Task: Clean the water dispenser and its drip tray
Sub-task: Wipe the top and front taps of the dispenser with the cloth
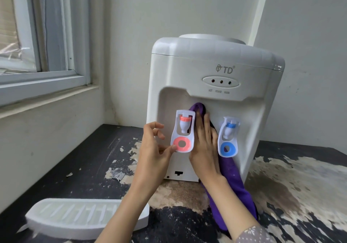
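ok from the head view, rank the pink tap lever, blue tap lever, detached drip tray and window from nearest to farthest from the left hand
1. Pink tap lever: touched by the left hand, on its right.
2. Blue tap lever: further right, past the right hand pressing the purple cloth.
3. White slotted drip tray: on the table, lower left.
4. Window: upper left.

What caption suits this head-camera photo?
Right hand presses purple cloth between dispenser taps; left hand touches pink lever.
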Tool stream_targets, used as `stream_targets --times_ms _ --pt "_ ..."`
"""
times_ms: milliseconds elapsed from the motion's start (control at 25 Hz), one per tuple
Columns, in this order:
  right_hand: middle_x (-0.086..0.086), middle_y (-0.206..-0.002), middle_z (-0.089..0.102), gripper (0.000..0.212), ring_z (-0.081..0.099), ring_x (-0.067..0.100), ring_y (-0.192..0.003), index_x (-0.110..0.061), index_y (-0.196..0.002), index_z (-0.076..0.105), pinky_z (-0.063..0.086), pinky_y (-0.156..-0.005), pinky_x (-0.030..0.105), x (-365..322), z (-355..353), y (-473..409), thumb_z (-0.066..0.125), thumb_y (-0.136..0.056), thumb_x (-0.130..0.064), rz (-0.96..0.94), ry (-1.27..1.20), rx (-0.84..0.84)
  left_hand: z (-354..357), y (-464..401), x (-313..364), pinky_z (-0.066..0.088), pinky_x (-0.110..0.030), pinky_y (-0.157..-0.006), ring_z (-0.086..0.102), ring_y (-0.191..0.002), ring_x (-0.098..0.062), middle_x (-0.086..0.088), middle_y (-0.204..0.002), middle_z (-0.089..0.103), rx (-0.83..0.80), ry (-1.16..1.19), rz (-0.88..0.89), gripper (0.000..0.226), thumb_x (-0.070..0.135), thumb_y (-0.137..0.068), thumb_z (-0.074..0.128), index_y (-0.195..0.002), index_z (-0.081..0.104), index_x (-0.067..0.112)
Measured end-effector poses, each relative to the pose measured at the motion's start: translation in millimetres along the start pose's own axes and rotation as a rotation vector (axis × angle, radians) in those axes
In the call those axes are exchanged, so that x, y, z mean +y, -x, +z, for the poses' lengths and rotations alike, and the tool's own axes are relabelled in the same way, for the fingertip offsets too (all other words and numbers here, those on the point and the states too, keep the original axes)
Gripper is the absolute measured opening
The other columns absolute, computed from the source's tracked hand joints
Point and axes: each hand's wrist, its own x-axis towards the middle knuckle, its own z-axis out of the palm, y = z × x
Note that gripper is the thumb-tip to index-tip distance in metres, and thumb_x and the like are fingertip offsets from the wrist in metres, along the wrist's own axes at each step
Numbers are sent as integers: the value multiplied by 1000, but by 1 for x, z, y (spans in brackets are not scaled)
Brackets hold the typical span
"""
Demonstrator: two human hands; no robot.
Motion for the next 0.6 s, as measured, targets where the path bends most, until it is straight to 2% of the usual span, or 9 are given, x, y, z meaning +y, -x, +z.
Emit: stream_targets --times_ms 40,120,160,240,280,360,400,520,600 --pt "11 -149 13 108 18 22 -136 -9 -146 13 14 -107 24 -14 10 42 57 -55 28 77 -73 -155 0 0 0 40 -11 -56 61 -61 -16 5 -90 42 3 2 3 49 2 -81 70 -98 37 33" --pt "14 -150 13 91 22 24 -135 -7 -146 14 19 -106 27 -18 20 97 45 -66 19 -156 -82 -222 0 0 -1 38 -10 -55 56 -55 -8 5 -88 41 1 5 8 47 2 -80 70 -98 37 32" --pt "15 -150 17 78 22 24 -138 -5 -146 18 21 -107 30 -18 22 117 38 -72 11 -268 52 -284 0 0 -1 38 -11 -55 54 -53 -4 5 -88 41 -4 5 8 46 3 -81 70 -98 37 31" --pt "12 -146 36 59 29 23 -134 -7 -137 35 23 -106 34 2 18 127 30 -78 -5 -419 182 -376 0 1 -2 38 -11 -56 51 -52 -2 5 -89 41 -8 1 8 45 4 -81 70 -98 38 31" --pt "8 -143 44 55 31 20 -132 -10 -134 38 24 -105 35 5 20 132 30 -80 -10 -537 204 -385 0 1 -2 38 -11 -56 51 -55 -3 5 -89 42 -6 -8 10 45 4 -81 70 -97 38 31" --pt "2 -140 49 52 33 18 -131 -12 -133 39 27 -104 34 -5 15 151 30 -81 -11 -604 176 -515 1 1 -2 38 -11 -56 50 -57 -5 5 -89 42 -4 -17 15 46 2 -81 70 -97 38 32" --pt "2 -139 50 52 34 19 -130 -12 -132 40 28 -102 33 -6 19 151 30 -80 -10 -571 185 -462 2 1 -1 38 -11 -55 50 -54 -3 5 -88 42 -9 -12 12 46 1 -81 69 -97 38 31" --pt "13 -139 39 50 33 29 -128 -9 -129 40 30 -92 37 -28 23 128 34 -79 -8 -218 170 -297 2 2 1 38 -13 -54 47 -49 0 4 -87 41 -24 -34 19 44 3 -82 69 -97 38 30" --pt "17 -136 35 43 35 33 -123 -9 -125 40 30 -86 39 -41 29 125 38 -83 -13 -147 160 -233 1 2 2 38 -12 -54 48 -48 2 3 -87 41 -22 -42 31 43 3 -82 69 -99 38 27"
